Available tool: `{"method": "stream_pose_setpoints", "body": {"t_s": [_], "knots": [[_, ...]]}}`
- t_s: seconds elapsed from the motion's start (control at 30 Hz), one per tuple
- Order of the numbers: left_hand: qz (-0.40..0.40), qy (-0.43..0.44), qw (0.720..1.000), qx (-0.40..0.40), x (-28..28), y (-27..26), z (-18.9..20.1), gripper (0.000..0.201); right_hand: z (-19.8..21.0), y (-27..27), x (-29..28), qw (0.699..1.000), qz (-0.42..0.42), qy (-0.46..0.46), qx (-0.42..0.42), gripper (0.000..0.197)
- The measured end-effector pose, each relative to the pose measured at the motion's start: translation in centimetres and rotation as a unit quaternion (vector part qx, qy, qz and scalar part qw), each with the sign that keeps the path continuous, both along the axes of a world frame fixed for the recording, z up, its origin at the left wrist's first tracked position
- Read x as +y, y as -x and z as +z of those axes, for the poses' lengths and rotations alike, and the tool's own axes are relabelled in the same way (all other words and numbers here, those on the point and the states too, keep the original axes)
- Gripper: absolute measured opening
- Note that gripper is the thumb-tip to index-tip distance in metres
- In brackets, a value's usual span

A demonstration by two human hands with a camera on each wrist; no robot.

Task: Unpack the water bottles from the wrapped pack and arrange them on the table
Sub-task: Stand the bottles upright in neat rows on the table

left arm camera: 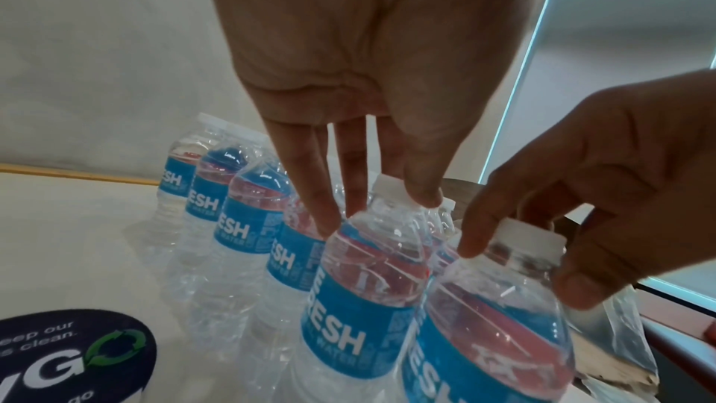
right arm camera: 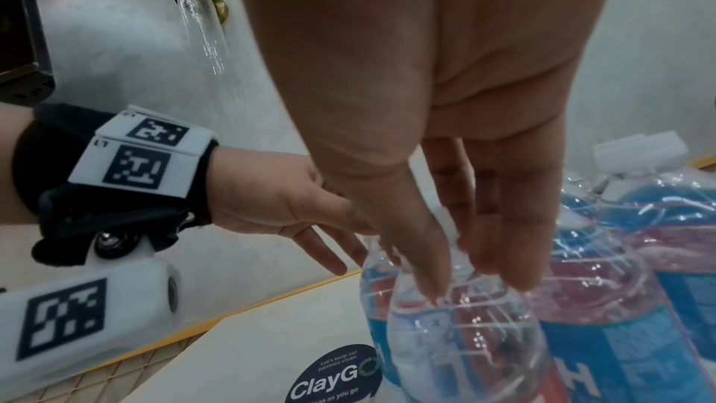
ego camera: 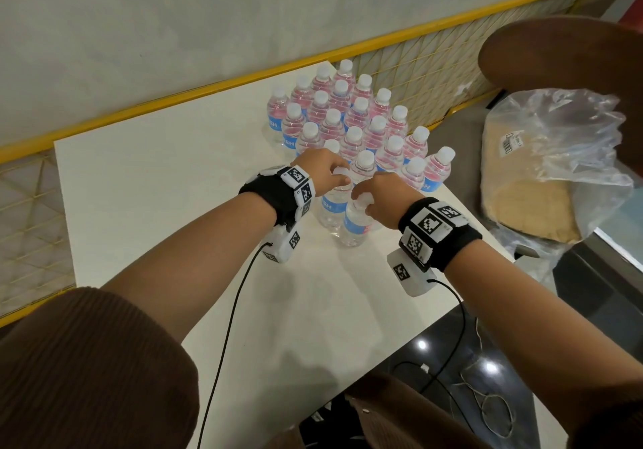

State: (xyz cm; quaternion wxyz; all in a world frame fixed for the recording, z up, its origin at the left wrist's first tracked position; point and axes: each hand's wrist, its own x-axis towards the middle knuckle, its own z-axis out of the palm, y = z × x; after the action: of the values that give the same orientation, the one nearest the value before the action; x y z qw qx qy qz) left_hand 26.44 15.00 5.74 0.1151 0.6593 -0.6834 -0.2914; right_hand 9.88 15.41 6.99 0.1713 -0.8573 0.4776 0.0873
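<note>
Several clear water bottles [ego camera: 355, 118] with blue labels and white caps stand in rows at the far right of the white table [ego camera: 156, 187]. At the near end of the rows, my left hand [ego camera: 334, 173] pinches the cap and neck of one upright bottle [ego camera: 330, 212] from above. Its thumb and fingers [left arm camera: 321, 219] straddle the bottle's top [left arm camera: 387, 189]. Just right of it, my right hand [ego camera: 365, 199] grips the cap of the nearest bottle [ego camera: 353, 225], with its fingertips [right arm camera: 430, 284] down over the shoulder of that bottle [right arm camera: 465, 333]. Both bottles stand on the table.
A crumpled clear plastic wrap [ego camera: 556, 142] with a cardboard tray [ego camera: 522, 208] lies on a seat right of the table. A brown chair back [ego camera: 556, 55] rises behind it. A yellow rail [ego camera: 208, 86] runs along the wall. A round dark sticker [right arm camera: 337, 376] lies on the tabletop.
</note>
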Motion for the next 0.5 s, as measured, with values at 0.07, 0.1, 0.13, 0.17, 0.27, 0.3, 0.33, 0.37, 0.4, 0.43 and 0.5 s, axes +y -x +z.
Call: {"method": "stream_pose_setpoints", "body": {"t_s": [0.07,0.1,0.13,0.17,0.27,0.3,0.33,0.37,0.4,0.43,0.5], "knots": [[0.003,0.002,1.0,0.007,0.08,-0.11,-0.16,0.045,0.04,-0.02,0.36,0.999,-0.03,-0.007,-0.01,0.049],[0.005,0.004,1.0,0.01,0.14,-0.17,-0.24,0.044,0.05,-0.11,0.53,0.998,-0.052,-0.012,-0.018,0.053],[0.006,0.006,1.0,0.014,0.19,-0.24,-0.25,0.044,0.05,-0.2,0.6,0.997,-0.072,-0.013,-0.021,0.055],[0.008,0.007,1.0,0.017,0.23,-0.31,-0.27,0.043,0.03,-0.33,0.6,0.996,-0.084,-0.009,-0.019,0.052],[0.011,0.009,1.0,0.024,0.26,-0.39,-0.24,0.042,-0.07,-0.61,0.25,0.997,-0.076,0.005,-0.004,0.035],[0.01,0.008,1.0,0.024,0.24,-0.39,-0.26,0.042,-0.03,-0.64,0.2,0.998,-0.065,0.007,0.0,0.031],[0.01,0.007,1.0,0.024,0.22,-0.34,-0.28,0.042,-0.05,-0.61,0.16,0.999,-0.053,0.01,0.003,0.028],[0.011,0.005,1.0,0.025,0.18,-0.32,-0.32,0.043,-0.1,-0.56,0.15,0.999,-0.04,0.015,0.004,0.027],[0.011,0.005,1.0,0.025,0.17,-0.3,-0.32,0.043,-0.17,-0.49,0.16,0.999,-0.031,0.02,0.001,0.028],[0.011,0.004,1.0,0.025,0.15,-0.28,-0.33,0.044,-0.25,-0.46,0.18,0.999,-0.024,0.026,-0.001,0.029],[0.014,0.006,0.999,0.028,0.1,-0.36,-0.39,0.044,-0.44,-0.39,0.21,0.999,-0.017,0.033,-0.003,0.033]]}}
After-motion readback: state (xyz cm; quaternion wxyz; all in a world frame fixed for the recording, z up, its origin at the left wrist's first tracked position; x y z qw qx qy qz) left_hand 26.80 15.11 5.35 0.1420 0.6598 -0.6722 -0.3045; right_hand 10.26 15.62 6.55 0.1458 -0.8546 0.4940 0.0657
